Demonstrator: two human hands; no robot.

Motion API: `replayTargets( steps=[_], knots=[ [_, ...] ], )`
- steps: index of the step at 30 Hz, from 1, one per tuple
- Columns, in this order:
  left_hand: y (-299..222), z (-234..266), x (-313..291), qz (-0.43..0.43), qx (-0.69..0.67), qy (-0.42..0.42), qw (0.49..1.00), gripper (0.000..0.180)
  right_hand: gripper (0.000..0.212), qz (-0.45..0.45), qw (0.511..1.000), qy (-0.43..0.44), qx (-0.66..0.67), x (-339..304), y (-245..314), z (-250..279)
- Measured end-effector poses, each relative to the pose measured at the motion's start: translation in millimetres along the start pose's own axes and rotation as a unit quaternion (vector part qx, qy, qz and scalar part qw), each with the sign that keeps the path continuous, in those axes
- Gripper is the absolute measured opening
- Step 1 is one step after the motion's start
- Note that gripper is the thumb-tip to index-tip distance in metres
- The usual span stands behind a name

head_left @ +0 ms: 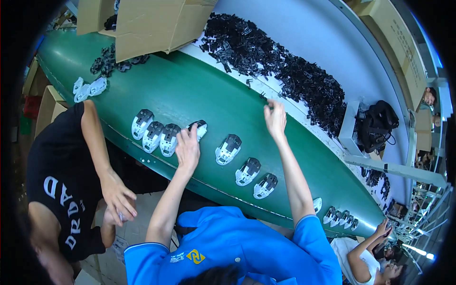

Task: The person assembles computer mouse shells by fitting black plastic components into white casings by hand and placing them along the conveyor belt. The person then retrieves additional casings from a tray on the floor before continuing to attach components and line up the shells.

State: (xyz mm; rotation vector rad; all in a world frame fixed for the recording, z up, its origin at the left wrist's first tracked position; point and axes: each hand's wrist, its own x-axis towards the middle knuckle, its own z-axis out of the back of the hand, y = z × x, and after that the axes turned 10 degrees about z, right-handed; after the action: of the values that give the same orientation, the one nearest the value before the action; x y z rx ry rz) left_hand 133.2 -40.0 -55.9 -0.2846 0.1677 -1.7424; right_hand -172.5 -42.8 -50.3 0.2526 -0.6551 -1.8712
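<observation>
**Left hand (188, 148) on a two-tone shell (202, 129), right hand (275, 118) at the edge of a heap of small black plastic clips (270, 51)**

A long green work surface (190, 95) runs beneath the fingers of both hands. A co-worker in a black shirt (61, 161) sits well to the left of the left fingers. A cardboard box (152, 26) stands beyond those fingers, up and to their left. The heap of clips spreads over a white ledge (273, 88), just past the right fingertips. A black bag (377, 123) lies well to the right of the right fingers. Far up and left of the left fingers is a pile of dark plastic parts (109, 61), with a few white shells (90, 89) near it.

The left fingers are bent, partly spread, over the top of the two-tone shell, touching it; how firmly they grip it I cannot tell. The right fingers are loosely curled, thumb and forefinger close together; whether they pinch anything I cannot tell.

Three black-and-white shells (152, 137) sit in a row just left of the left fingers, and three spaced shells (248, 171) lie to their right, nearer the person than the right fingers. A single black clip (262, 96) is just beside the right fingertips.
</observation>
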Motion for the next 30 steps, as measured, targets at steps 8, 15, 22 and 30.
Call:
replayTargets(
  steps=[8,15,22,30],
  knots=[
    [-10,21,-30,0.051,-0.142,0.078,0.985,0.065,0.028,-0.028,0.998,0.054,-0.015,68,-55,-39],
    [53,18,-15,0.138,-0.067,-0.026,0.988,0.081,0.022,-0.025,0.993,0.108,0.028,60,-43,-26],
    [64,24,-8,0.164,-0.065,-0.002,0.984,0.087,0.020,0.093,0.985,0.129,0.063,50,-40,-19],
    [31,94,-34,0.289,-0.773,0.156,0.543,0.058,0.012,0.134,0.968,0.074,0.197,-13,10,47]
  ],
)
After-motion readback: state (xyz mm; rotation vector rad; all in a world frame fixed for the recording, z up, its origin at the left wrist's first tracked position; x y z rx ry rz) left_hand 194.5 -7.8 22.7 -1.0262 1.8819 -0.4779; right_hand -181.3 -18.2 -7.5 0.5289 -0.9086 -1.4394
